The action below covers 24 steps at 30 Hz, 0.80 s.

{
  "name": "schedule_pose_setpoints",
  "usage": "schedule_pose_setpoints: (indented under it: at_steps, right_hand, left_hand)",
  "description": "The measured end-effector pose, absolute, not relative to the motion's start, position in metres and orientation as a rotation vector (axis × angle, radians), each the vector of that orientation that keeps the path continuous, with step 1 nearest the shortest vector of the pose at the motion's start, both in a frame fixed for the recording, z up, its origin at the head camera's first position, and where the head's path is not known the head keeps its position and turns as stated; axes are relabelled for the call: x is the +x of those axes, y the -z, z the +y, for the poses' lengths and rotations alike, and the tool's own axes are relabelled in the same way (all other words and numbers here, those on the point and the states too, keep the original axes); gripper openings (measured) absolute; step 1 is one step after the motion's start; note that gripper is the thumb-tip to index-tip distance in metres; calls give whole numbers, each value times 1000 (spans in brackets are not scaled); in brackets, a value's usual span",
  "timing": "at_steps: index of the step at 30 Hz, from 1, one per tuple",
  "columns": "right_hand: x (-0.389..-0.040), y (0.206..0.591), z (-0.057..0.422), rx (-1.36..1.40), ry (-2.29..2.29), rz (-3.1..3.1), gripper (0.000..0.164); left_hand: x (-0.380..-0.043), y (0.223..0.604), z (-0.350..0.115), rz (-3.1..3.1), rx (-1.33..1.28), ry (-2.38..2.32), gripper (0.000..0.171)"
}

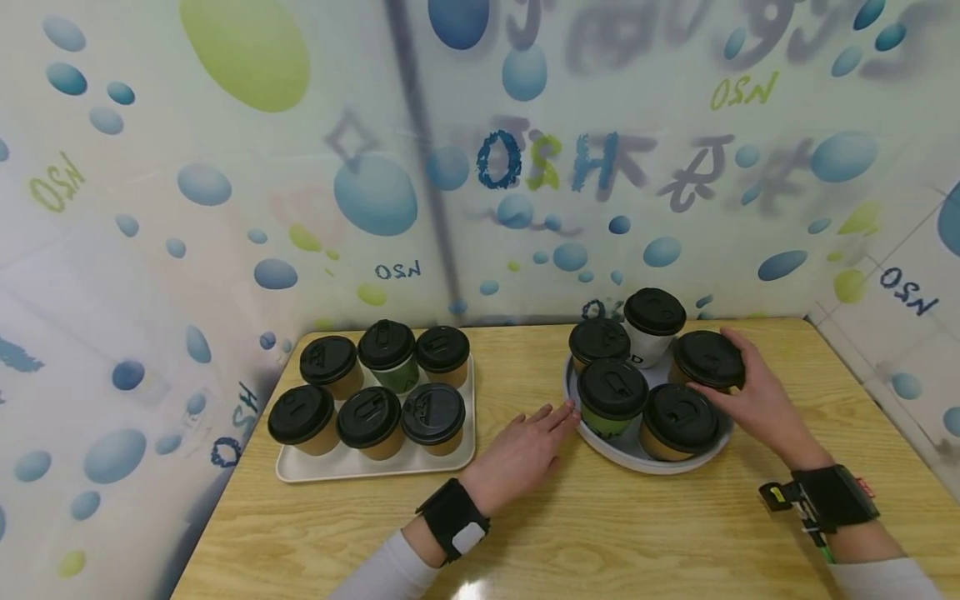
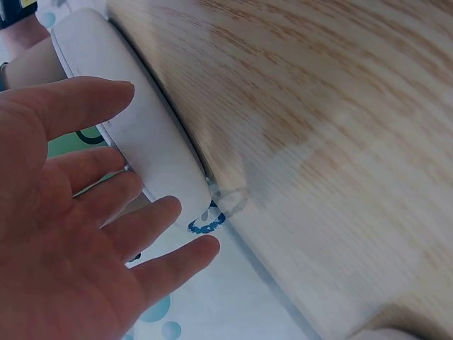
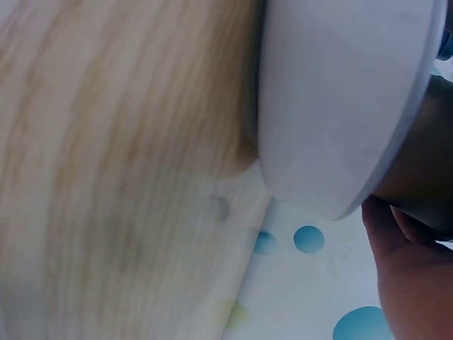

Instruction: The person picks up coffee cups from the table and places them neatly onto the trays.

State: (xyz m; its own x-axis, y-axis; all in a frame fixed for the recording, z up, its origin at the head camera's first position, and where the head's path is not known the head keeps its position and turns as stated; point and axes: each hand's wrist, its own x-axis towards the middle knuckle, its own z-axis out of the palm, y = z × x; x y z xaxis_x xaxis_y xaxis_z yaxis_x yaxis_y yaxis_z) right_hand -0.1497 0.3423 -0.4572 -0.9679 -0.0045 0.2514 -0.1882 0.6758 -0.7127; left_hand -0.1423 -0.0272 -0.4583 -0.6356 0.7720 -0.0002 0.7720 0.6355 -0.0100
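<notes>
My right hand [image 1: 765, 412] grips a brown paper coffee cup [image 1: 708, 358] with a black lid, at the right side of a round tray [image 1: 637, 462]. In the right wrist view, fingers curl round the brown cup [image 3: 417, 159] beside the tray's pale wall [image 3: 340, 99]. Beside it in the tray stand a white cup [image 1: 647, 344], a green cup [image 1: 607, 423] and two brown cups, all black-lidded. My left hand [image 1: 517, 458] rests with extended fingers at the tray's left rim. The left wrist view shows its palm [image 2: 78, 234] next to the tray's wall [image 2: 134, 92], holding nothing.
On the left stands a rectangular pale tray [image 1: 375, 469] with several black-lidded cups in two rows, one of them green [image 1: 397, 375]. Both trays are on a wooden table [image 1: 600, 533]. A patterned curtain [image 1: 480, 250] hangs directly behind the table.
</notes>
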Motion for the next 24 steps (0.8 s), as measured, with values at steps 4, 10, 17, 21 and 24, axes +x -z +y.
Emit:
schedule_pose_setpoints:
  at_steps: [4,10,17,21,24]
  right_hand:
    - [-150,460,343,160,-1168,-2693,104]
    - [-151,462,343,146,-1181,-2709,106]
    - [-155,463,341,151,-1176,-2723,108]
    - [-155,461,342,161,-1162,-2733,110]
    - [-154,459,344,183,-1160,-2728,110]
  left_hand:
    - [-142,458,-28,-2828,-1337,-15,63]
    - [-141,458,-27,-2822,-1337,-21,63]
    - [-140,459,-29,-2831,-1316,-35,63]
    - [-140,462,-31,-2824,-1306,-50,65]
    - [-140,463,-32,-2819,-1299,-64,67]
